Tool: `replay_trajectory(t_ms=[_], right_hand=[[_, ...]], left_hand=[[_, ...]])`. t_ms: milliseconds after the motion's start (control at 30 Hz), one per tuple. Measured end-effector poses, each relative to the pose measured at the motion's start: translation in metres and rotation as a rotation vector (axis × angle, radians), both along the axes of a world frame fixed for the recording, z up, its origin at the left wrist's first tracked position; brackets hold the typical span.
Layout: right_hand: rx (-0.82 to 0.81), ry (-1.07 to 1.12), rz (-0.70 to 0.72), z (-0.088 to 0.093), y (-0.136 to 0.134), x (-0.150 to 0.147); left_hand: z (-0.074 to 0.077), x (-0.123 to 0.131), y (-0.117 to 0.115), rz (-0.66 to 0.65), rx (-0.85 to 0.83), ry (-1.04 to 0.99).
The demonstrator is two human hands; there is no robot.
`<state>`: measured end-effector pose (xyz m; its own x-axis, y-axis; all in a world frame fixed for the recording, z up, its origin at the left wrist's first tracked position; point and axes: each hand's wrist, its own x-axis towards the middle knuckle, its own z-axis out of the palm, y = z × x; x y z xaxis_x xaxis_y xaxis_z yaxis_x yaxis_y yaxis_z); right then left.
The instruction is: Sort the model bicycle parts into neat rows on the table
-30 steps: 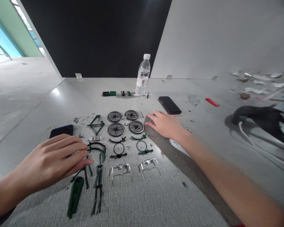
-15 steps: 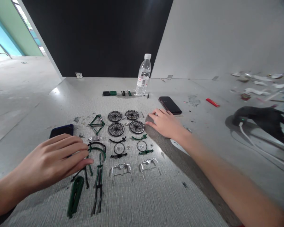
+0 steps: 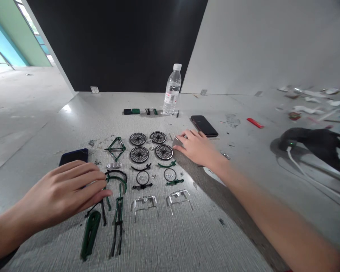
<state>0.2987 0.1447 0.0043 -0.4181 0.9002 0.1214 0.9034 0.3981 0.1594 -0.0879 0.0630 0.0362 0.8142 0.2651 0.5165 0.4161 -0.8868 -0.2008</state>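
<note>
My left hand [image 3: 73,189] hovers or rests over the left parts, fingers loosely stretched and holding nothing visible. It partly covers curved green and black mudguards [image 3: 117,176] and a dark blue phone [image 3: 73,155]. Below it lie a green chain guard [image 3: 90,234] and bicycle forks [image 3: 118,223]. My right hand [image 3: 194,145] is beside the toy bicycle wheels [image 3: 164,152]; its thumb and fingers are closed around what looks like a thin metal rod [image 3: 176,138]. Another thin rod [image 3: 170,136] lies nearby. A green bicycle frame [image 3: 116,149] is left of the wheels.
Clear handlebar-like pieces [image 3: 145,202] lie in front. At the back stand a water bottle [image 3: 172,90] and small green and black blocks [image 3: 135,111]. To the right are a black phone [image 3: 204,125], a red object [image 3: 255,122] and a black device with a white cable [image 3: 297,140].
At my right fingertips a thin rod now shows, pointing up and left; the fingers have shifted slightly. My left hand and the laid-out parts look the same.
</note>
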Motion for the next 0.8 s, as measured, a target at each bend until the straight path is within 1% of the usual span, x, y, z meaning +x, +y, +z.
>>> replay_trajectory(t_ms=[133, 333, 500, 600, 800], right_hand=[[-0.003, 0.026, -0.004, 0.003, -0.0028, 0.0011], [-0.016, -0.014, 0.007, 0.0031, -0.0045, -0.0003], [-0.008, 0.001, 0.014, 0.0027, -0.0045, -0.0007], [-0.004, 0.001, 0.003, 0.0023, -0.003, 0.0006], [-0.021, 0.022, -0.016, 0.0039, -0.0031, 0.002]], left_hand=[[-0.0002, 0.0, 0.0012, -0.013, 0.014, -0.004], [-0.0001, 0.0004, -0.0001, 0.007, -0.003, -0.004], [-0.0006, -0.0003, -0.0011, 0.023, -0.008, -0.01], [-0.0012, -0.0004, -0.0007, 0.009, -0.004, -0.009], [-0.001, -0.0005, -0.0009, 0.03, 0.002, 0.001]])
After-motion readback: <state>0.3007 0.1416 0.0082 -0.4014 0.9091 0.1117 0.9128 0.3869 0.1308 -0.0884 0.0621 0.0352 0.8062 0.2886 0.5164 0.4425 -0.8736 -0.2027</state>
